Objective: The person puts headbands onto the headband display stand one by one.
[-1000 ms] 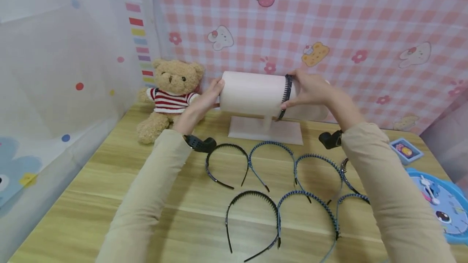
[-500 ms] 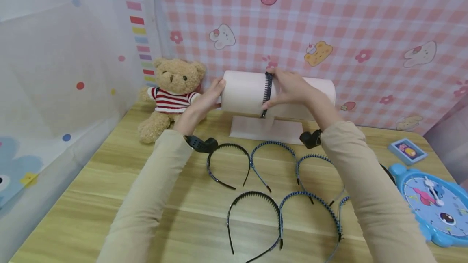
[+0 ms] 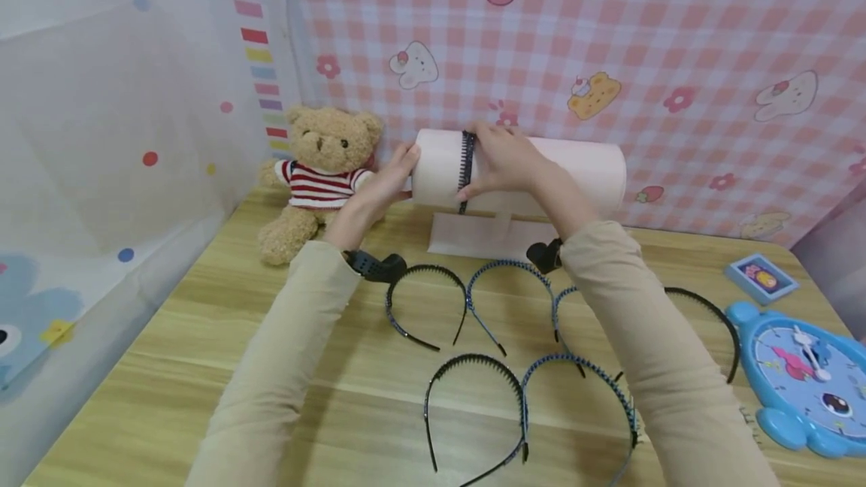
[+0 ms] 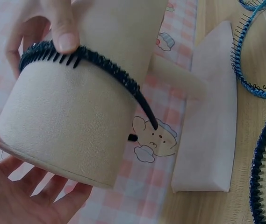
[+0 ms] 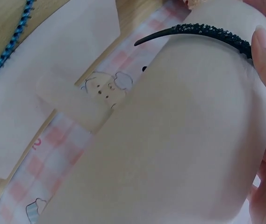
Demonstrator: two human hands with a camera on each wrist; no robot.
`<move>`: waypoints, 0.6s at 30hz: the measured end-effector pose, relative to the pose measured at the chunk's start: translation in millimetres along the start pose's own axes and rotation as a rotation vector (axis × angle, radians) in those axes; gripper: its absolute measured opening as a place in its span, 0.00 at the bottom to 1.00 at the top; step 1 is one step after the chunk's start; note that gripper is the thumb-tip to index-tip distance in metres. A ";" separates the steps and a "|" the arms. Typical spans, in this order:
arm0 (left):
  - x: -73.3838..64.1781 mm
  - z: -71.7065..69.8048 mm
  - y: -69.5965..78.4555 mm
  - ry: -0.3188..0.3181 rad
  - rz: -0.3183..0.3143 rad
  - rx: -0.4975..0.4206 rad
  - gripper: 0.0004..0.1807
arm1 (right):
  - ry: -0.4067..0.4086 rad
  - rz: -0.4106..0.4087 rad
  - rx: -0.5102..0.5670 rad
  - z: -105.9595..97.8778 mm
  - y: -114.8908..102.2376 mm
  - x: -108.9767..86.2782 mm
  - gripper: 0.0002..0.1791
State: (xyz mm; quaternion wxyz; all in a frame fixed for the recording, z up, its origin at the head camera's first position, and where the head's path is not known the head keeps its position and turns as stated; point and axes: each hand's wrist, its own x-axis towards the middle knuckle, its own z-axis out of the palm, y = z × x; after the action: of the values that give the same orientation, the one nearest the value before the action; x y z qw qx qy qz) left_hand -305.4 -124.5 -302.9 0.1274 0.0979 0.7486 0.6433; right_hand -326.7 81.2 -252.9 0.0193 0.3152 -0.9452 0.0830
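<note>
On camera I've got the right hand [image 3: 504,160] gripping a band [image 3: 467,160] round the roll [image 3: 588,167]; left of it, the left hand [image 3: 391,175] holds the roll's end, and more bands [image 3: 476,357] lie below both

my right hand [image 3: 504,160] holds a black, toothed, sparkly headband [image 3: 466,162] arched over a smooth, pale roll [image 3: 436,169], near the end my left hand [image 3: 391,177] grips; the roll sits level on its stand [image 3: 453,236].
</note>
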 end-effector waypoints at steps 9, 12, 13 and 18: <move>0.9 -0.1 -2.6 0.008 -0.003 -0.005 0.29 | -0.001 -0.023 -0.010 6.7 -13.8 9.4 0.63; 1.4 0.3 -1.8 0.009 -0.006 -0.009 0.29 | 0.003 -0.035 -0.012 7.3 -18.2 12.6 0.63; 1.4 0.3 -1.5 0.010 -0.007 -0.007 0.30 | 0.006 -0.039 -0.015 7.7 -19.6 13.8 0.63; 0.9 -0.4 -1.2 0.000 -0.003 -0.007 0.30 | 0.022 -0.056 -0.023 10.8 -25.5 20.3 0.62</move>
State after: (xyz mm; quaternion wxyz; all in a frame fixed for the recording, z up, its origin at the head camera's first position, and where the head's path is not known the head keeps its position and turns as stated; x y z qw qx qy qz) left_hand -306.4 -124.8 -304.0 0.1287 0.0964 0.7466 0.6456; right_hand -327.5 47.3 -258.1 0.0354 0.3406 -0.9365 0.0752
